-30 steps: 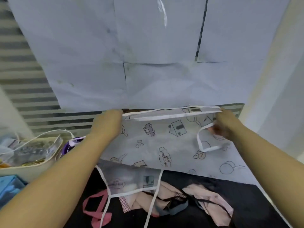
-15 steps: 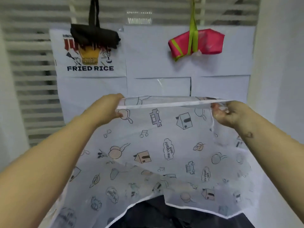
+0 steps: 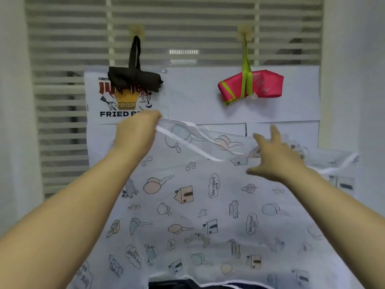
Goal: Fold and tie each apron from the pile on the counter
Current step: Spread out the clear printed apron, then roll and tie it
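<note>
A thin white apron (image 3: 187,205) printed with small houses, cars and fruit hangs spread out in the air in front of me. My left hand (image 3: 135,134) grips its top left corner, raised high. My right hand (image 3: 275,157) is spread with straight fingers against the apron's upper right part, where the cloth sags and its white edging strap (image 3: 187,142) droops across. The apron's right corner (image 3: 350,161) hangs free beyond that hand. The counter below is hidden by the cloth.
On the slatted blind behind, a folded and tied black apron (image 3: 135,78) hangs from a hook at the left and a folded pink apron with green straps (image 3: 252,86) at the right. White paper sheets (image 3: 198,94) cover the wall below, one with a fried rice print.
The apron has been lifted up off the counter and held higher. My right hand has let go of the top right corner and spread its fingers; the top edge sags there.
</note>
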`<state>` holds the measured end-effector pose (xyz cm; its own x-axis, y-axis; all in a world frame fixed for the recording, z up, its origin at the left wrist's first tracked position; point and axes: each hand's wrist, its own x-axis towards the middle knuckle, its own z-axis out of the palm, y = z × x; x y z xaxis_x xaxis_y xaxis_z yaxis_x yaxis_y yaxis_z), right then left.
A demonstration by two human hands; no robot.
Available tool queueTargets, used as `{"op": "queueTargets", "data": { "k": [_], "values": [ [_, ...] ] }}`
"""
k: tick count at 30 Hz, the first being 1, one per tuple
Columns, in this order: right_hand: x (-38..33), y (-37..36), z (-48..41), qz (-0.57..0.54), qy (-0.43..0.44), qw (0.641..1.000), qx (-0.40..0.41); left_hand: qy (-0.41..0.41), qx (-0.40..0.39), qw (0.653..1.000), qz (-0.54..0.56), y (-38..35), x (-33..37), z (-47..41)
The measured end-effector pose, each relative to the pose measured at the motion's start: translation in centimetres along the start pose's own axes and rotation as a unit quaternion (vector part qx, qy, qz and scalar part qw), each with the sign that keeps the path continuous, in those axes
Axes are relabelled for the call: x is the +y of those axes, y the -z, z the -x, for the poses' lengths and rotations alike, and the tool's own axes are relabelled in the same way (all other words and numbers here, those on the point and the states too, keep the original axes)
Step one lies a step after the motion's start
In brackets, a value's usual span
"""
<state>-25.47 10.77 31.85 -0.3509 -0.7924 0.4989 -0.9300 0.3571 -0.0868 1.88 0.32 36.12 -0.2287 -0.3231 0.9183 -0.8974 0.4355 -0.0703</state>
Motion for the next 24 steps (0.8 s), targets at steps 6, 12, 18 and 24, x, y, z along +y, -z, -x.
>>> {"op": "queueTargets", "data": {
  "k": [6,12,18,24],
  "values": [
    [-7.2,2.0,-0.3,-0.018,0.115,0.986,0.116,-0.111,-0.007,0.993,0.025,1.3,5.0,-2.6],
    [-4.6,1.9,-5.6,-0.017,0.074,0.996,0.050,-0.111,-0.146,0.983,-0.028,1.1,5.8,-2.4],
    [-1.4,0.6,-7.5,-0.063,0.073,0.994,-0.049,-0.039,-0.143,0.988,-0.050,-1.3,2.3,-0.9],
    [-0.3,0.2,-6.8,-0.178,0.076,0.980,-0.038,0.164,-0.384,0.856,0.304,-2.8,1.1,2.2]
  ]
}}
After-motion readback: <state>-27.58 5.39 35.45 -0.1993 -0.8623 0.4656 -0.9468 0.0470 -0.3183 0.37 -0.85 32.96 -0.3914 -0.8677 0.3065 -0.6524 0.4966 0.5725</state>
